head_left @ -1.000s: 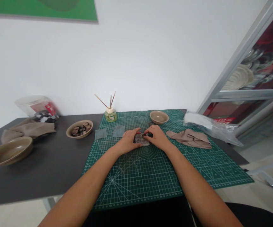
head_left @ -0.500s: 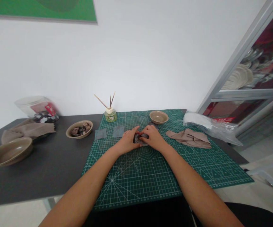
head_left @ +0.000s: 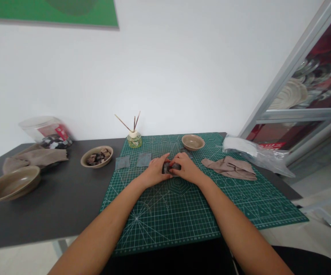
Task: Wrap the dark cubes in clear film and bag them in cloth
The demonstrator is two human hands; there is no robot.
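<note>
The table (head_left: 62, 206) carries a green cutting mat (head_left: 191, 214) and a tan bowl (head_left: 95, 166); on the mat the left hand (head_left: 156, 169) and right hand (head_left: 186, 167), near two untouched grey squares (head_left: 144, 160), hold in part-curled grip a dark mottled piece (head_left: 167, 168), seemingly unfinished, with small blocks (head_left: 99, 156) apparently left in the bowl.

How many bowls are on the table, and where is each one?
3. The left bowl lies near the left side of the table; the middle bowl, with blocks, stands left of the mat; the far bowl rests on the mat, beyond the right hand. None seems hidden.
</note>
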